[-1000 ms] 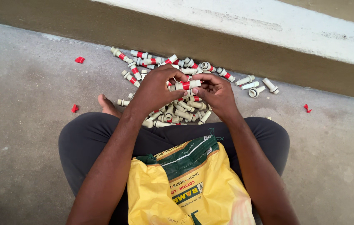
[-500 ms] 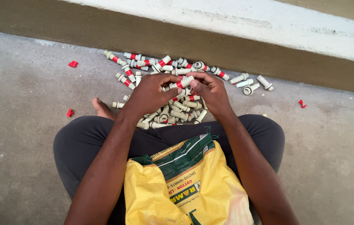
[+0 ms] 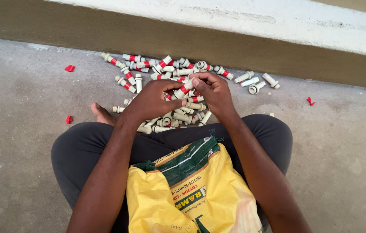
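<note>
Both hands pinch one beige plastic fitting with a red band (image 3: 186, 88), its long axis slanting up-right: left hand (image 3: 152, 100) at the lower end, right hand (image 3: 212, 89) at the upper.

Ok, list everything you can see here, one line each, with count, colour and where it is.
plastic fittings: dozens, cream, many red-banded, heaped on floor ahead of the legs
held fitting: one, cream with red band, between both hands
stray fittings: four, cream, right of heap by the step
red bits: three, scattered on floor
bag: one, yellow and green, on lap
floor: grey concrete
step: white top, brown face
left hand, right hand: gripping the held fitting
</note>
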